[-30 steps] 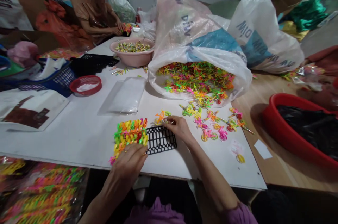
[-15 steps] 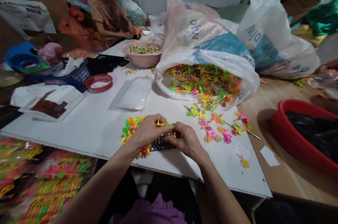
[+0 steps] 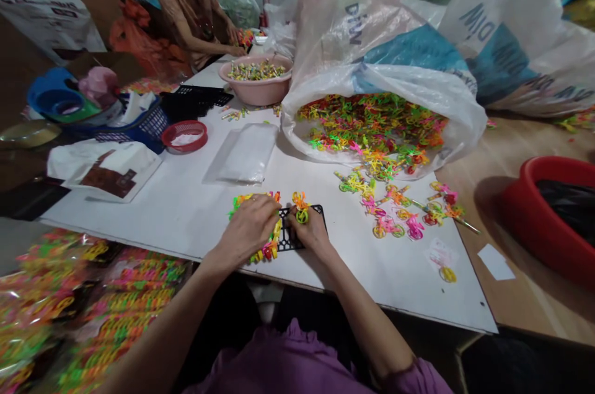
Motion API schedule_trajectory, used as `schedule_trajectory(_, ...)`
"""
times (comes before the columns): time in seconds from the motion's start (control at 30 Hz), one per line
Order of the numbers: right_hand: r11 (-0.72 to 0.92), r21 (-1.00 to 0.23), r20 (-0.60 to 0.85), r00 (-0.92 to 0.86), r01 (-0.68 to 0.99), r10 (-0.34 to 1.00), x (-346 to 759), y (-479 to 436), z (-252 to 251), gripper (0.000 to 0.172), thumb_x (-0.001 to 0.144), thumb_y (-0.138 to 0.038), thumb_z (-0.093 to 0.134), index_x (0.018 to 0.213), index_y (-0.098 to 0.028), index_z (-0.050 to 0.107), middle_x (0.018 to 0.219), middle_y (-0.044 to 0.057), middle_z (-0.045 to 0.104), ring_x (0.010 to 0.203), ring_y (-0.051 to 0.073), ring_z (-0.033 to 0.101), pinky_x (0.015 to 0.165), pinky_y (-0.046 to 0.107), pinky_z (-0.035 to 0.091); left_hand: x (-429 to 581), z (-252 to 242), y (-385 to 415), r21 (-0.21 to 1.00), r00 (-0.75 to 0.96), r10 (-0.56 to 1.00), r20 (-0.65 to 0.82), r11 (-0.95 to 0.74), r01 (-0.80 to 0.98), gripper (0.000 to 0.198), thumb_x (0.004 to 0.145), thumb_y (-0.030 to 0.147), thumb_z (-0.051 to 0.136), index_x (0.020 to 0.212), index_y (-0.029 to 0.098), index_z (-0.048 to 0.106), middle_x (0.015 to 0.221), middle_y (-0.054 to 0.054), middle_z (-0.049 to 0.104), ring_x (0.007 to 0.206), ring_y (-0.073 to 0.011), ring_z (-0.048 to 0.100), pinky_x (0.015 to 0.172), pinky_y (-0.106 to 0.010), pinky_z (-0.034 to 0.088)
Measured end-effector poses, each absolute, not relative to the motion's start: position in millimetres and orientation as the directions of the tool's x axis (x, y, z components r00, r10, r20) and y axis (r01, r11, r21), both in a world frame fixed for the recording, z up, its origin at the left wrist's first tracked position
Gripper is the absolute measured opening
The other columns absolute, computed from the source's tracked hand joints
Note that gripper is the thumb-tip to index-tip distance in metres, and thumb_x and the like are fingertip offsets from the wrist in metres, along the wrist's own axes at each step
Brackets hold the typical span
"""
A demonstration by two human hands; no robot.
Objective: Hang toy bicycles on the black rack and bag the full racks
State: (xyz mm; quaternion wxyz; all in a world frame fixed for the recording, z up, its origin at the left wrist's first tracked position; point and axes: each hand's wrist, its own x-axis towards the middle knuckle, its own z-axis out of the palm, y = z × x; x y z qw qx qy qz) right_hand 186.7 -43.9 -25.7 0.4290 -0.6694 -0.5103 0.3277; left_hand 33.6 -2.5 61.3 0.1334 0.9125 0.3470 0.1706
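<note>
Right hand (image 3: 312, 234) pinches a small orange-yellow plastic bicycle-shaped piece (image 3: 301, 211), seemingly clamped, over a black plastic grid rack (image 3: 317, 215), lower centre of the white table (image 3: 186, 227). Left hand (image 3: 246, 230) covers neon plastic pieces (image 3: 253, 197) on the rack; grip cannot tell.

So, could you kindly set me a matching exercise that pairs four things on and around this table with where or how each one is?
Things:
1. Pink plastic basin
2. Red plastic basin
3. White plastic sack
4. Black plastic grid

Places and states:
A. Under the left hand and right hand
B. Lined with a black plastic bag
C. Full of small pieces, near a co-worker
D. Open, spilling bright plastic pieces onto the white table

Pairs: 1-C, 2-B, 3-D, 4-A.
</note>
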Motion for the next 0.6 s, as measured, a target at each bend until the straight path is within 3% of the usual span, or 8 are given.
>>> schedule_trajectory(0.13, -0.08, -0.875, 0.05, 0.252, 0.478, 0.966, 179.4, -35.2, -29.0, 0.009, 0.079, -0.023, 0.054, 0.086, -0.018, 0.057, 0.083, 0.005, 0.064, 0.074, 0.017, 0.058, 0.068, 0.027, 0.043, 43.6, 50.1, 1.0, 0.339, 0.74, 0.641, 0.206, -0.756, 0.56, 0.02, 0.086, 0.016, 0.041, 0.094, 0.016, 0.06, 0.093, -0.007, 0.062, 0.092, -0.0196, 0.055, 0.087, -0.036, 0.044)
schedule_trajectory(0.3, -0.015, -0.703, 0.08, 0.1, 0.711, 0.992, 182.3, -36.2, -26.4, 0.019, 0.078, -0.012, 0.047, 0.095, -0.016, 0.053, 0.091, 0.007, 0.06, 0.081, 0.019, 0.056, 0.071, 0.028, 0.043, 44.1, 48.1, 6.9, 0.39, 0.728, 0.654, 0.208, -0.738, 0.551, 0.022, 0.087, 0.029, 0.048, 0.103, 0.018, 0.058, 0.097, -0.005, 0.065, 0.092, -0.0194, 0.057, 0.083, -0.033, 0.045)
schedule_trajectory(0.47, 0.033, -0.528, 0.044, -0.011, 0.849, 0.999, 175.0, -38.5, -25.0, 0.021, 0.082, -0.012, 0.041, 0.1, -0.015, 0.051, 0.094, 0.009, 0.059, 0.08, 0.019, 0.057, 0.068, 0.028, 0.043, 44.7, 35.8, 2.9, 0.315, 0.691, 0.645, 0.327, -0.764, 0.564, 0.026, 0.091, 0.033, 0.04, 0.092, 0.018, 0.061, 0.089, -0.006, 0.067, 0.085, -0.02, 0.06, 0.078, -0.033, 0.046)
schedule_trajectory(0.53, 0.055, -0.521, 0.045, -0.037, 0.852, 0.998, 177.5, -37.9, -23.8, 0.02, 0.082, -0.013, 0.042, 0.099, -0.015, 0.052, 0.093, 0.009, 0.06, 0.079, 0.019, 0.057, 0.068, 0.027, 0.044, 45.7, 32.2, 1.6, 0.295, 0.692, 0.634, 0.345, -0.773, 0.562, 0.027, 0.091, 0.032, 0.038, 0.087, 0.019, 0.062, 0.086, -0.005, 0.067, 0.082, -0.0196, 0.061, 0.076, -0.033, 0.046)
schedule_trajectory(0.6, 0.113, -0.591, 0.019, -0.126, 0.798, 0.992, 192.2, -36.4, -19.7, 0.015, 0.084, -0.017, 0.046, 0.096, -0.016, 0.055, 0.088, 0.005, 0.062, 0.076, 0.017, 0.058, 0.066, 0.024, 0.044, 45.6, 30.8, 0.6, 0.292, 0.702, 0.62, 0.35, -0.785, 0.547, 0.027, 0.092, 0.032, 0.038, 0.086, 0.02, 0.061, 0.085, -0.003, 0.067, 0.081, -0.0185, 0.061, 0.074, -0.031, 0.046)
